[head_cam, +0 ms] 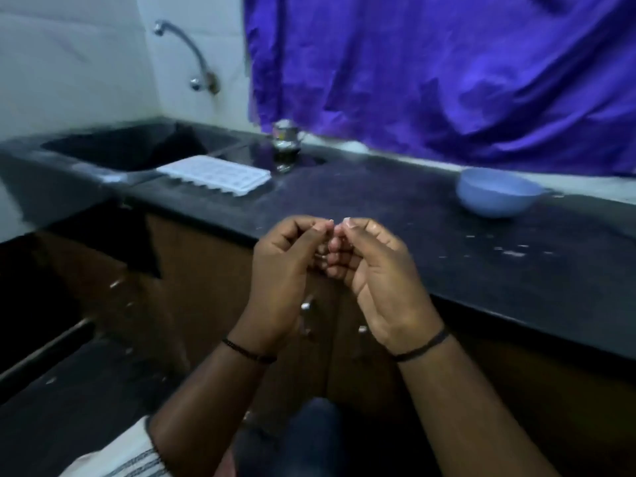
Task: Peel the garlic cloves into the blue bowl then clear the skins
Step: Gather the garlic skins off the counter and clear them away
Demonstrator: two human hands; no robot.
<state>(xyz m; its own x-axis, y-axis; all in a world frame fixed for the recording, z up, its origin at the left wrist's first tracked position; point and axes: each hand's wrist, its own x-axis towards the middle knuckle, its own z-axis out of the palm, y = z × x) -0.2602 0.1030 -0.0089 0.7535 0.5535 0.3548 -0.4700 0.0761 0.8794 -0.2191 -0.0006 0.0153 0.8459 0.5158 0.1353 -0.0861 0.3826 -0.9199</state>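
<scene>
I hold both hands up together in front of the counter's edge. My left hand (pixel 285 266) and right hand (pixel 375 270) have their fingers curled inward, fingertips meeting, pinching something small between them; it is hidden by my fingers, so I cannot tell whether it is a garlic clove or only skin. The blue bowl (pixel 495 191) sits on the dark counter (pixel 378 201), well apart from my hands, up to the right near the purple cloth (pixel 447 63). Pale skin scraps (pixel 509 251) lie scattered on the counter below the bowl. A white tray (pixel 215 174) rests beside the sink (pixel 130 149).
</scene>
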